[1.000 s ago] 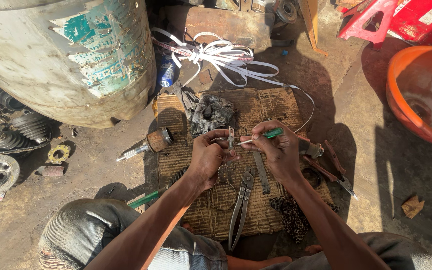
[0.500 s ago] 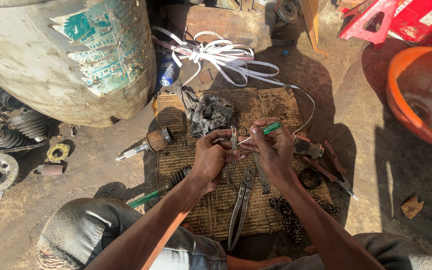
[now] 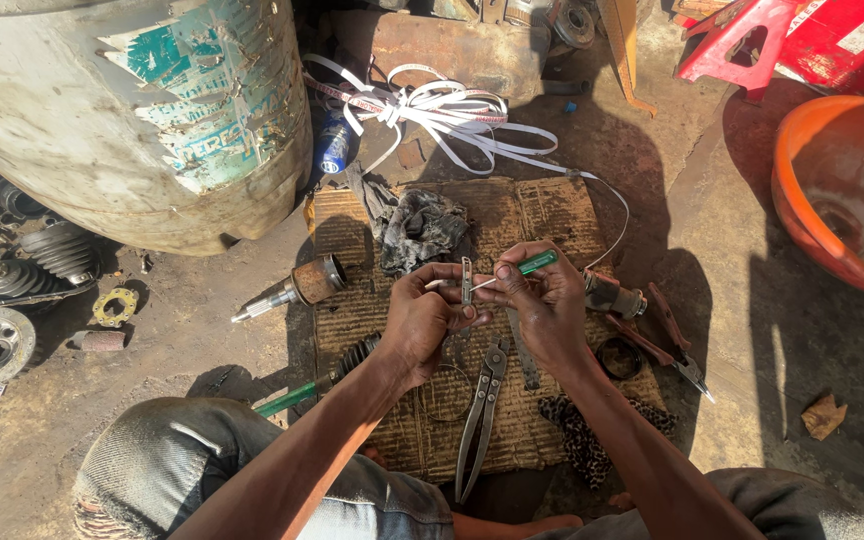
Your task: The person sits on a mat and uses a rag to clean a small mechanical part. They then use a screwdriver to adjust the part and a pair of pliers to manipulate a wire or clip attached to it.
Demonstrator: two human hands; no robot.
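Both forearms are reached forward from the bent knees and brought together above a sheet of corrugated cardboard (image 3: 542, 215) laid on the ground. The left hand (image 3: 422, 322) is curled closed, and a small upright metal part (image 3: 466, 282) is pinched between its thumb and fingertips. The right hand (image 3: 544, 310) is closed around a green-handled screwdriver (image 3: 537, 263), which is held nearly level, its thin shaft pointed left and its tip set against the metal part. The part is thus kept between the two hands, just above the cardboard. Directly beneath the hands, a pair of long pliers (image 3: 480, 412) is laid on the cardboard. A grey rag (image 3: 422, 228) is seen just beyond the hands, and a rusty shaft piece (image 3: 302, 288) is left to their left.
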